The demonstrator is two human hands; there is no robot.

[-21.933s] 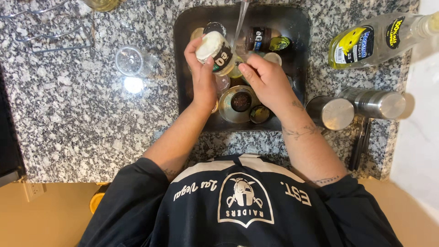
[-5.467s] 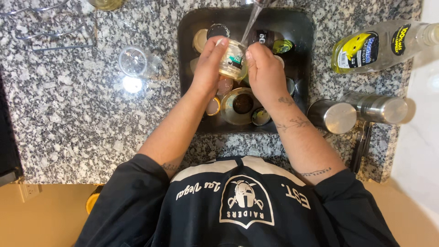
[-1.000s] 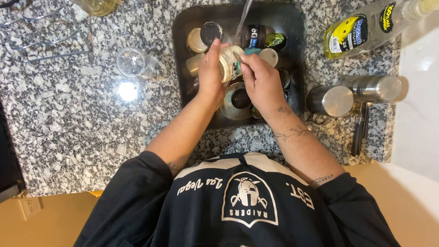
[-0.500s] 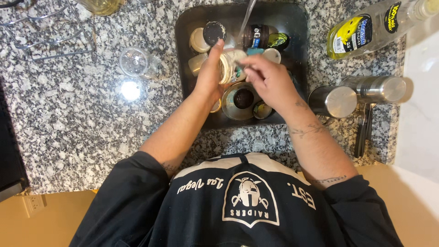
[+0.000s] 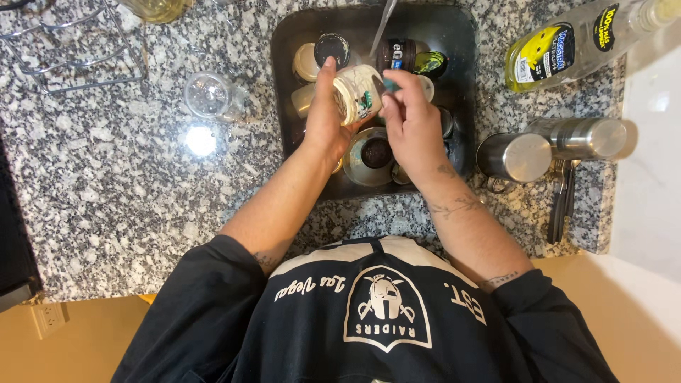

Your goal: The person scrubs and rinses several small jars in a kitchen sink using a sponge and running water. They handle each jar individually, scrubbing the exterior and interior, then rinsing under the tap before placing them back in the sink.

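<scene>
Jar (image 5: 357,94), cream-white with suds, sits above the sink (image 5: 461,85), just under the thin water stream (image 5: 383,25). The left hand (image 5: 323,117) wraps around its body, fingers closed on it; the right hand (image 5: 411,117) presses fingertips at its mouth end, curled, and whether it pinches a cloth is unclear. Wet, soapy glass looks slippery and breakable, so a full wrap around the middle seems safest, over the other jars (image 5: 376,151) below.
</scene>
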